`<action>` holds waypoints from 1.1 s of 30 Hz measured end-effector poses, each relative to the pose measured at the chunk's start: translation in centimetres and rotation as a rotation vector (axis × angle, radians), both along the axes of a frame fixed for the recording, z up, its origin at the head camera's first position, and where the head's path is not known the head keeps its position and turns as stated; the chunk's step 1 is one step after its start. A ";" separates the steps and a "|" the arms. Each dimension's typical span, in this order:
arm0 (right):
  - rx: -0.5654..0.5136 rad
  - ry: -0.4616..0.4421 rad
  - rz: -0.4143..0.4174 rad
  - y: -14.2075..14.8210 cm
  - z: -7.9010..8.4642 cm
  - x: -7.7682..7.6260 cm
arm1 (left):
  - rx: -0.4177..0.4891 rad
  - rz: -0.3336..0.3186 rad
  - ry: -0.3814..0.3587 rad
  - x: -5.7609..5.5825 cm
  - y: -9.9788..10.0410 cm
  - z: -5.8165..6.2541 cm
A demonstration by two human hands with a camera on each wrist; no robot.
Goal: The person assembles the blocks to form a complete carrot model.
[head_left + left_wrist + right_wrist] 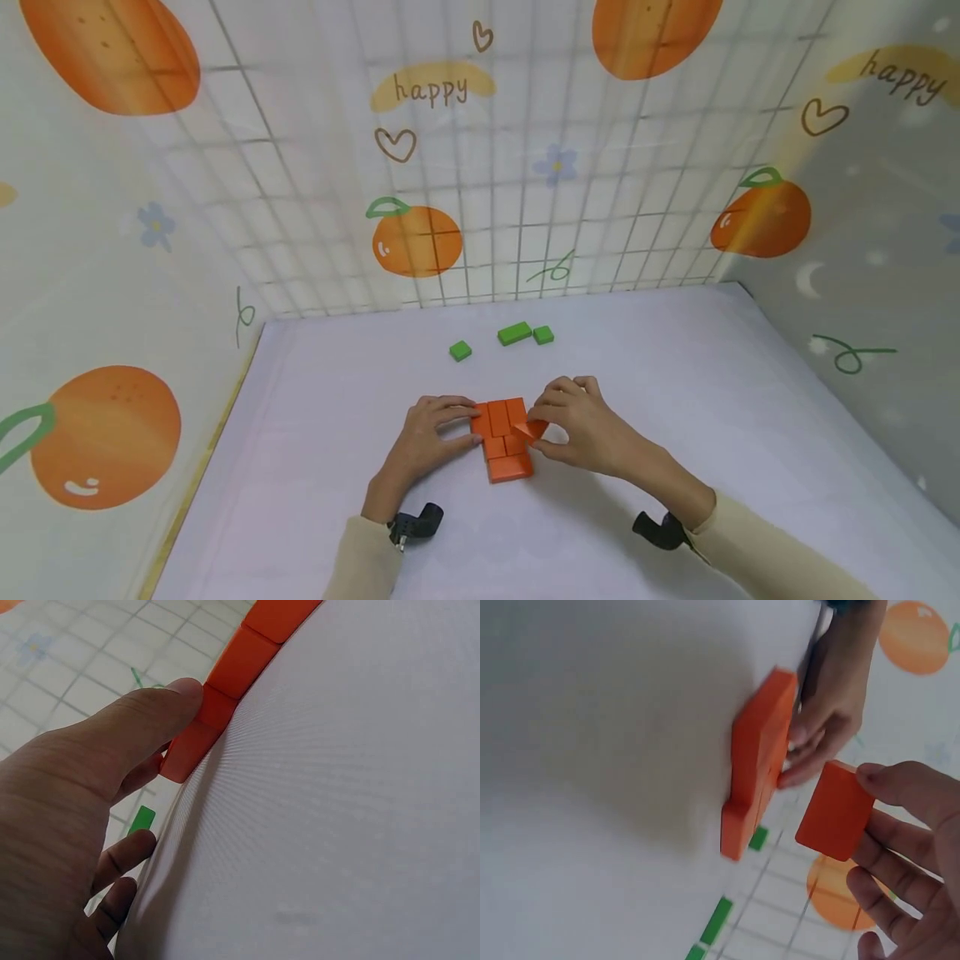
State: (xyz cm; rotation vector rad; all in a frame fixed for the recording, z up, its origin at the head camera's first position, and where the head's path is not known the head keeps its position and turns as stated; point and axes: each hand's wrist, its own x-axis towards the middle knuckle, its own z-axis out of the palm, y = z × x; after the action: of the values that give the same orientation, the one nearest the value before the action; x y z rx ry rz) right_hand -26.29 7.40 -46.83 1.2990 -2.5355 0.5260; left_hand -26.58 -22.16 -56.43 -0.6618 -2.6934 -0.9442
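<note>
Several flat orange blocks (498,418) lie fitted together on the white tabletop. My left hand (428,432) holds the left block of this group, with thumb and index fingertips at its edge. In the left wrist view, the thumb (150,712) lies against the orange blocks (244,660). My right hand (581,425) pinches a separate orange rectangular block (837,811) between thumb and fingers. That block is tilted and raised close over the right side of the group. The remaining right fingers curl loosely beside it.
Farther back on the tabletop (337,367) are a longer green block (514,333), a small green block (543,335) beside it and another small green block (461,351) to their left. Curtains printed with oranges (417,242) enclose the back and sides.
</note>
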 end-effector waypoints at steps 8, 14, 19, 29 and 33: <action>0.031 -0.026 0.089 -1.3 -1.8 3.0 | 0.007 -0.003 -0.033 -0.1 -0.2 0.0; 0.048 -0.010 0.112 -2.2 -3.0 3.6 | 0.010 -0.013 -0.015 -0.2 -0.2 -0.1; 0.074 0.006 0.093 -2.5 -3.5 3.7 | 0.015 -0.019 0.006 -0.1 -0.2 0.0; 0.036 -0.119 -0.004 -1.9 -1.8 1.7 | 0.002 -0.006 -0.008 -0.3 -0.2 0.0; -0.012 -0.122 -0.075 -1.4 -1.4 -1.2 | 0.002 -0.003 -0.028 -0.2 -0.2 -0.1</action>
State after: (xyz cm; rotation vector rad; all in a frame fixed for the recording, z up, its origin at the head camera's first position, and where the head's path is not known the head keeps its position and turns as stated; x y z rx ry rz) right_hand -27.53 6.03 -48.28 1.1970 -2.6628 0.6215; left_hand -26.77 -22.36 -56.49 -0.6577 -2.7159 -0.9647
